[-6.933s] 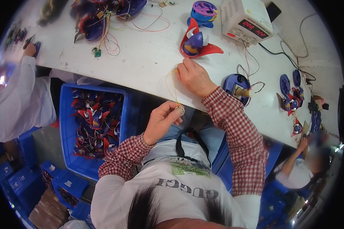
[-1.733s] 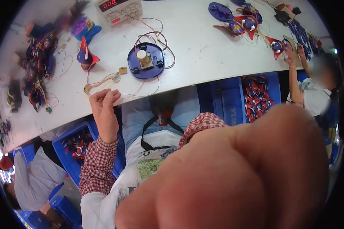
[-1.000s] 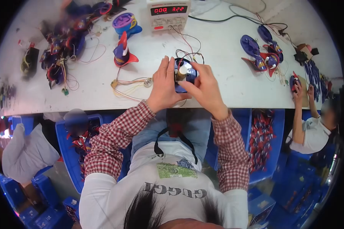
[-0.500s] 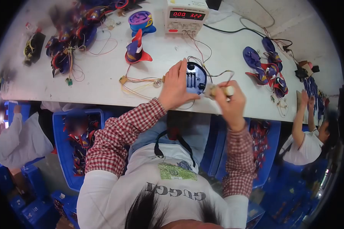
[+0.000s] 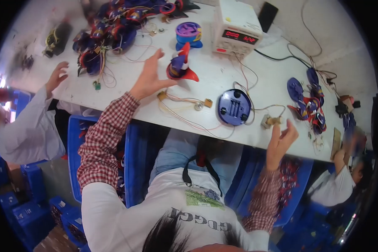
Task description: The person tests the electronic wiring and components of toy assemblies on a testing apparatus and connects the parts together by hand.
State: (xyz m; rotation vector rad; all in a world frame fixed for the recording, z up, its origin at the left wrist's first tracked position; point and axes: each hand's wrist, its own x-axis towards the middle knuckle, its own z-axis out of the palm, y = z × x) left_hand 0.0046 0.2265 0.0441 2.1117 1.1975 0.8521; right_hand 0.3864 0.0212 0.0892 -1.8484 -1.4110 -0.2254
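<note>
My left hand (image 5: 149, 78) is open, thumb and fingers spread, just left of a purple toy part (image 5: 179, 65) with red fins. Its wires run down to a small circuit board (image 5: 161, 96). Near the table's front edge lies a round dark blue base (image 5: 234, 107) with an open battery compartment facing up. My right hand (image 5: 282, 143) has its fingers apart, close beside a small cream cylindrical piece (image 5: 274, 120) with a metal end and a wire. Whether a fingertip touches that piece, I cannot tell. A small clear round part (image 5: 198, 106) and another board (image 5: 208, 102) rest between the hands.
A power supply (image 5: 238, 29) with red digits stands at the back. A blue and purple round toy (image 5: 188, 34) is beside it. Piles of wired toy parts lie left (image 5: 113, 35) and right (image 5: 308, 101). Blue bins (image 5: 74, 155) stand below the table. Other people sit on both sides.
My left hand has left the blue base and moved up left to the finned toy part. My right hand has let go of the cream piece and drawn back. The view has shifted.
</note>
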